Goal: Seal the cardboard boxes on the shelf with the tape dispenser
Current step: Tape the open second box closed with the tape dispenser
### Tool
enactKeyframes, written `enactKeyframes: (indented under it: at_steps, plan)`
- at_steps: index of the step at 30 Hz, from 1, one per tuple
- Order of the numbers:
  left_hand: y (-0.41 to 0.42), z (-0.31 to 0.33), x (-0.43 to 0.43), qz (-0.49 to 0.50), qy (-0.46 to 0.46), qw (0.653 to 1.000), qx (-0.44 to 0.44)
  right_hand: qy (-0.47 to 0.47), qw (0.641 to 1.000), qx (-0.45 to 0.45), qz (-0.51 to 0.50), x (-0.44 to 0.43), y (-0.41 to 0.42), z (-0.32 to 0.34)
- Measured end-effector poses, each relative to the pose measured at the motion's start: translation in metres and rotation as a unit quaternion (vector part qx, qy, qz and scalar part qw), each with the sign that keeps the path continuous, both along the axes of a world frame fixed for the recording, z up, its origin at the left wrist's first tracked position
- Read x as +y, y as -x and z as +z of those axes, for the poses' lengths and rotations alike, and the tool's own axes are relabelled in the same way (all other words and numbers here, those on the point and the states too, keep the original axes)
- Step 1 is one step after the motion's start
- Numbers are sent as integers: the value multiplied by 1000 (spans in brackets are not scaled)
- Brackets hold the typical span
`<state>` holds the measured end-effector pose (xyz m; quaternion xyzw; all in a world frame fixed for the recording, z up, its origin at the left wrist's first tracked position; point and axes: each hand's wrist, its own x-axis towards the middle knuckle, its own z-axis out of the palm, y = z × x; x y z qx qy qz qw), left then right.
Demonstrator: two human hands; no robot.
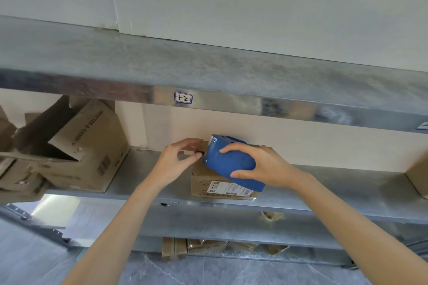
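The top of the small box (208, 183) lay mostly hidden under the tape dispenser (229, 162) and the right hand (261, 164) gripping it, so its seam could not be seen. Whether the left hand (178, 159) pinched tape or a flap at its fingertips was unclear. The print on the shipping label (229, 188) was too small to read. A further box (419, 178) at the right edge and the crumpled boxes (14, 183) at the left were cut off by the frame. The cardboard (208, 246) on the bottom shelf was blurred.
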<state>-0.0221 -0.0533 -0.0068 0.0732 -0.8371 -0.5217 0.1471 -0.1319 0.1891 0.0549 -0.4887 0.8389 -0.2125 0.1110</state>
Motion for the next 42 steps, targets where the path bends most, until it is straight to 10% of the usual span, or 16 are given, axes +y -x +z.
enactKeyframes:
  at_steps: [23, 42]
  plan:
    - [12, 19, 30, -53, -42, 997, -40, -20, 997, 43, 59, 27, -12, 16]
    - [21, 34, 52, 67, -142, 988, -12, 7, 987, -148, 68, 29, 16, 44]
